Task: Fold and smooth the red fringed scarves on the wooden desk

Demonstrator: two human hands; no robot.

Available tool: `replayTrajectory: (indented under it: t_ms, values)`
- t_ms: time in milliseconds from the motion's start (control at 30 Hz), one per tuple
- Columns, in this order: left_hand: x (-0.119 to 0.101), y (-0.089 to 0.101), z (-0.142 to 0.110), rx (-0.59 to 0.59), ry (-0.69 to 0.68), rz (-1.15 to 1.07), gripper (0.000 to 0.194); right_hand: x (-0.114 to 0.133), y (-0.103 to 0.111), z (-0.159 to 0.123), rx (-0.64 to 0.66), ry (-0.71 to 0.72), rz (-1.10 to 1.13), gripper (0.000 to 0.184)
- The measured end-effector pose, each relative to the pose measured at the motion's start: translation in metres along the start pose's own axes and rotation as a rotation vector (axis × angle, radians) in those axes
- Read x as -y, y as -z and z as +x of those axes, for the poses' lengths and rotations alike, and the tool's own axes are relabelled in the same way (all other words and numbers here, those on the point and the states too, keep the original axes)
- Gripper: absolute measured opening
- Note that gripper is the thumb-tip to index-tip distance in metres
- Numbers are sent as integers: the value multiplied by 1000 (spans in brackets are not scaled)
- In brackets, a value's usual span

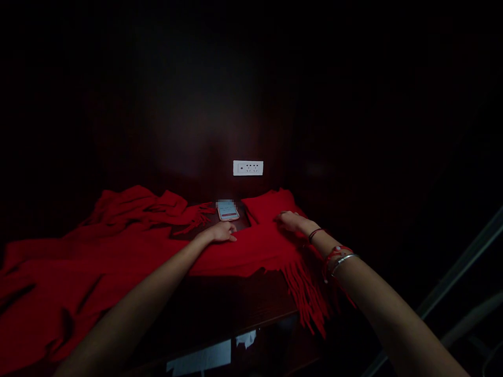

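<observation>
A long red fringed scarf (243,252) lies spread across the dark wooden surface, its tassels hanging over the front edge at the right. My left hand (223,231) rests on the upper edge of the scarf's flat strip, with thumb and fingers apart. Farther right, my right hand (288,220) has its fingers bent down onto the red cloth near the back section and seems to pinch it; its fingertips are partly hidden. Just beyond my left hand, a phone (228,211) with a lit screen leans or lies on the dark surface.
A white socket panel (248,168) is mounted on the dark back wall. More bunched red cloth (137,207) with tassels lies at the back left. Below the front edge, pale papers (208,358) show in an opening. Light-coloured bars (463,264) stand at the far right.
</observation>
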State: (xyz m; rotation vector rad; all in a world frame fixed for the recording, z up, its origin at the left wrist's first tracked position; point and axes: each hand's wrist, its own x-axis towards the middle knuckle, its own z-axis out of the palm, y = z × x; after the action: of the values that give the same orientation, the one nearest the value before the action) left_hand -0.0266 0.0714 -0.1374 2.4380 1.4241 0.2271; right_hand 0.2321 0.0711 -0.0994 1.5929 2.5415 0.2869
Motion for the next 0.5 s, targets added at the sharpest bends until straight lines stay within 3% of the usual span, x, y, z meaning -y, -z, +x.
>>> replayTrajectory:
  t_ms: [167,300,367,433,500]
  values:
    - [-4,21,-12,-30,-108,-66,18,-12,8,-7,3,-10,5,24]
    - [-17,60,-39,-189,-152,-17,23,-21,41,-22,-17,95,49,28]
    - [-20,80,-54,-237,-138,29,24,-27,64,-32,-35,127,15,21]
    - [-17,96,-70,-196,-118,58,25,-32,88,-43,-115,131,-38,14]
    - [-10,108,-87,-96,-69,79,25,-36,111,-56,-298,134,-66,14]
